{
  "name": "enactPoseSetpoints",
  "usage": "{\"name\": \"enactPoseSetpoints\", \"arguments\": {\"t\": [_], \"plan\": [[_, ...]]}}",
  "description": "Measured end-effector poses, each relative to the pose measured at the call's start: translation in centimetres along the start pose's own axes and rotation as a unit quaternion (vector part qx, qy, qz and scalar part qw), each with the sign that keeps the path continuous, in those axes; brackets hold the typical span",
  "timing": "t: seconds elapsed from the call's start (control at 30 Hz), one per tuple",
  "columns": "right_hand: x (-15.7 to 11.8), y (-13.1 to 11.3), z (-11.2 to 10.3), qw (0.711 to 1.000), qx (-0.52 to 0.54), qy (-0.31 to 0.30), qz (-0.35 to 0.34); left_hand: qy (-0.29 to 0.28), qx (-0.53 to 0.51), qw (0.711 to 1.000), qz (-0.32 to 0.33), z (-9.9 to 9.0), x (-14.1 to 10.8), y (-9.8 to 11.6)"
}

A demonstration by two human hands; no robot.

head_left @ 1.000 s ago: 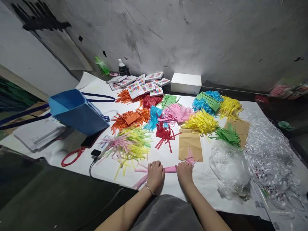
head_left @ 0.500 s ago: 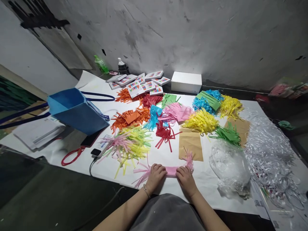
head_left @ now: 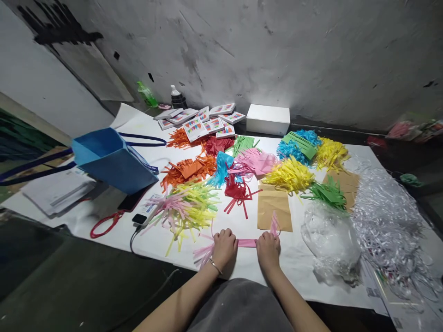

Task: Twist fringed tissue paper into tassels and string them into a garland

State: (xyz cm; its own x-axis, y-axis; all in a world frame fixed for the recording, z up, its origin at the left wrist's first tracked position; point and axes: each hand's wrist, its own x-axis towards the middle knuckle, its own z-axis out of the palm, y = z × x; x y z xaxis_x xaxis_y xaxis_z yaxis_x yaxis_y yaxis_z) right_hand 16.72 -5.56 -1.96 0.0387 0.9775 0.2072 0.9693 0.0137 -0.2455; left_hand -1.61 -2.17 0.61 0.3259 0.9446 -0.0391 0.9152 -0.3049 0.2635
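A strip of pink tissue paper (head_left: pixel 247 243) with fringed ends lies across the white table in front of me, its middle rolled or folded narrow. My left hand (head_left: pixel 224 246) has its fingers closed over the strip's left part, and pink fringe spreads out beyond it. The right part is under the curled fingers of my right hand (head_left: pixel 268 249), with a bit of fringe sticking up past it. Beyond my hands are a red tissue tassel (head_left: pixel 238 190) and a brown paper envelope (head_left: pixel 274 210). A yellow, green and pink tassel pile (head_left: pixel 194 205) sits to the left.
At left stand a blue bag (head_left: pixel 114 161), a phone (head_left: pixel 133 199) and red-handled scissors (head_left: pixel 105 226). Clear plastic wrap (head_left: pixel 328 244) and silvery shredded strands (head_left: pixel 387 221) cover the right side. Picture boxes (head_left: pixel 195 128) and a white box (head_left: pixel 268 119) sit by the wall.
The pink strip between my hands has become narrower. My fingers have curled more over it, and less of the fringe shows past each hand.
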Motion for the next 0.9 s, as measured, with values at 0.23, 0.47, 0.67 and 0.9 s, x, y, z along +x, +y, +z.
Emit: {"name": "enactPoseSetpoints", "arguments": {"t": [0.23, 0.47, 0.67, 0.9], "plan": [[-1.1, 0.0, 0.0, 0.993, 0.039, -0.006, -0.115, -0.018, 0.002, 1.000, 0.005, -0.3, 0.5, -0.2], [-1.2, 0.0, 0.9, 0.986, 0.063, -0.022, -0.154, 0.038, -0.041, 0.994, 0.093, -0.2, -0.8, -0.2], [-1.2, -1.0, 0.7, 0.981, 0.065, -0.035, -0.177, 0.029, -0.066, 0.988, 0.138, 1.6, -1.0, -0.5], [-1.5, 0.3, 1.2, 0.981, 0.060, -0.038, -0.182, -0.023, -0.104, 0.979, 0.171, 1.1, -1.2, -2.3]]}}
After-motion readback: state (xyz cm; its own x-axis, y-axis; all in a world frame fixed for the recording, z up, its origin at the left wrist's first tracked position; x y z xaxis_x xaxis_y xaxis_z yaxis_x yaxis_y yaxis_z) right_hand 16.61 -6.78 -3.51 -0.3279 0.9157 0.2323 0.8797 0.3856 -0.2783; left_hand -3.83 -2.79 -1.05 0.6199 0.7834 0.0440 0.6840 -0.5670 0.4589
